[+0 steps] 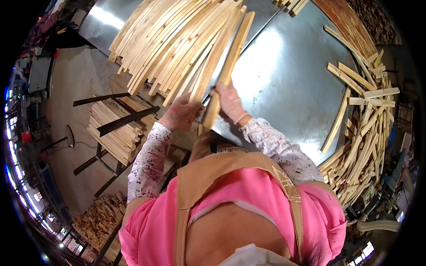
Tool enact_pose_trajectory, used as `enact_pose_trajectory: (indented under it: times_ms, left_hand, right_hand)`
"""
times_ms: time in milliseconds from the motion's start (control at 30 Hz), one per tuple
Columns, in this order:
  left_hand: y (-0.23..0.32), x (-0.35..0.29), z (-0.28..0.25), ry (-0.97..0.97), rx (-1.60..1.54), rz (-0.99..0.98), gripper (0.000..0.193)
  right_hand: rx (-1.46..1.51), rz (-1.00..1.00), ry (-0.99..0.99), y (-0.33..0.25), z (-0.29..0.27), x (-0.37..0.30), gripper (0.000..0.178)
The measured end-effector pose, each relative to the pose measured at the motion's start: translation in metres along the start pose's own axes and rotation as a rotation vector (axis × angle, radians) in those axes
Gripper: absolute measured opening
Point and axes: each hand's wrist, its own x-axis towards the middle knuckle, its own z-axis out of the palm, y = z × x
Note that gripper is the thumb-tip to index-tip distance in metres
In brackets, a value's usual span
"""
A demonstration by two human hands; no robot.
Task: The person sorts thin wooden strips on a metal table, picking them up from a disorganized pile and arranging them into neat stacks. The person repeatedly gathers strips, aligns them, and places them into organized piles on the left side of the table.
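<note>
Right at the surface's near edge, the left hand is gripping one wooden strip while the right hand is clasping a second strip!

Near end of the right-hand slat blurred; small slat bundle cut off at top

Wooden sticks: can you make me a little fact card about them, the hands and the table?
Left hand: gripping a long stick
Right hand: gripping another stick
Table: shiny metal
On its left part: row of sticks side by side
At the right: messy pile of wood pieces
At the left: stacked sticks on a dark frame
</note>
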Motion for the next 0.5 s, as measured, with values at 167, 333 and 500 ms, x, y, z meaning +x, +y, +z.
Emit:
enact_pose_trajectory:
  times_ms: [167,333,500]
  left_hand:
    - [0.038,0.003,-0.039,-0.13,-0.103,0.056,0.057]
    - [0.073,0.017,-0.043,-0.016,-0.006,0.037,0.052]
    - [0.088,0.023,-0.052,-0.021,-0.187,0.005,0.067]
  right_hand:
    - [-0.469,-0.117,-0.266,-0.014,-0.003,0.021,0.05]
    - [-0.097,0.174,-0.092,-0.074,0.043,0.051,0.116]
    - [-0.079,0.061,-0.213,-0.051,0.01,0.046,0.094]
